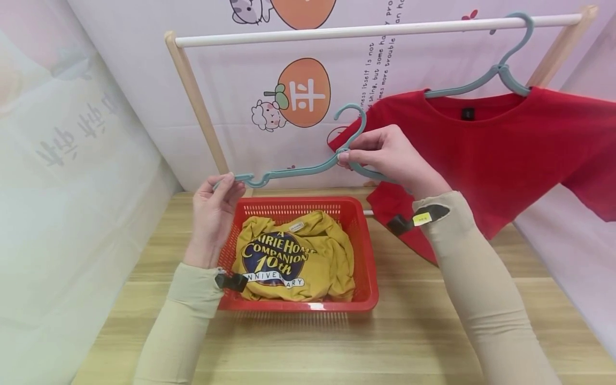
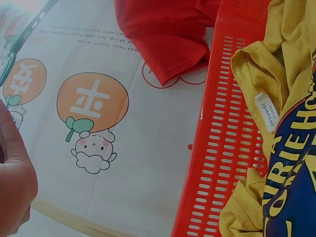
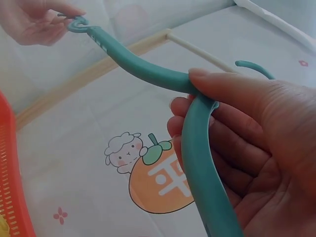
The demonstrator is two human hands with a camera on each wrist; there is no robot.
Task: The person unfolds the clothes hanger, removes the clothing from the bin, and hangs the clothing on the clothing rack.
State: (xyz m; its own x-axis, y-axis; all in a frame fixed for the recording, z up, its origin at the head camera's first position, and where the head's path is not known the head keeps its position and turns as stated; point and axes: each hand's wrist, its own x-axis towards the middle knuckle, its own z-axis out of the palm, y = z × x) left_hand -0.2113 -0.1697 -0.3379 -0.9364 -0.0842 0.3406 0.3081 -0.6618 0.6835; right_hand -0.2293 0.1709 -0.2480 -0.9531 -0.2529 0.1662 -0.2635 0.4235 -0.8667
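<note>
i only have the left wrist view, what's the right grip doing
Observer: The right grip pinches the blue-green hanger at its neck, just below the hook.
Operator: ok and the left grip, which part has it got
Observer: It pinches the outer end of one arm of that hanger, as the head view shows.
Operator: is the red shirt hung up, i just see a corner
Observer: Yes, it is on a second hanger hooked over the white rail.

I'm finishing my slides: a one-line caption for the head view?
Left hand and right hand hold a teal hanger; a yellow shirt lies in a red basket.
</note>
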